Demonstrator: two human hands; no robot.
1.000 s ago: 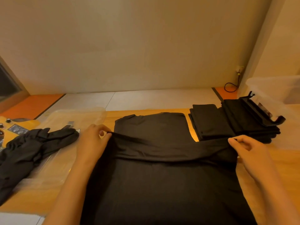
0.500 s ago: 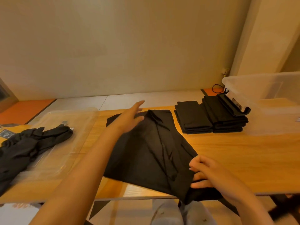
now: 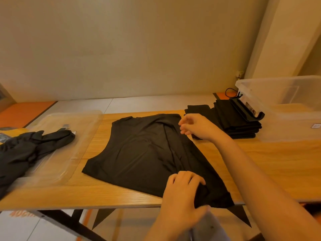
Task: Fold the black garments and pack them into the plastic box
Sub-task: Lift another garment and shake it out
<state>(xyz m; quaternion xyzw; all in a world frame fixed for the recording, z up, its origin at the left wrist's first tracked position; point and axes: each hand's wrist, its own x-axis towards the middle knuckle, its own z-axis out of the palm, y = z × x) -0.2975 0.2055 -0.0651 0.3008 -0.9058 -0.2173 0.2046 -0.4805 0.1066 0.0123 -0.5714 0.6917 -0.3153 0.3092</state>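
Table (image 3: 271, 164): light wood, spanning the view.
Table legs (image 3: 58, 221): dark struts, angled under the front edge.
Clear tray (image 3: 85, 129): flat on the table's left end.
Cable (image 3: 226, 92): black loop, floor by the far wall.

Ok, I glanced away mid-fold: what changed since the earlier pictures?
The garment, earlier pinched across by both hands, now lies flat with its right side folded in. The left hand came back from the collar to grip the near hem; the right hand left that hem and reached the far right edge, grip unclear. The folded stack, plastic box and unfolded pile stayed put.
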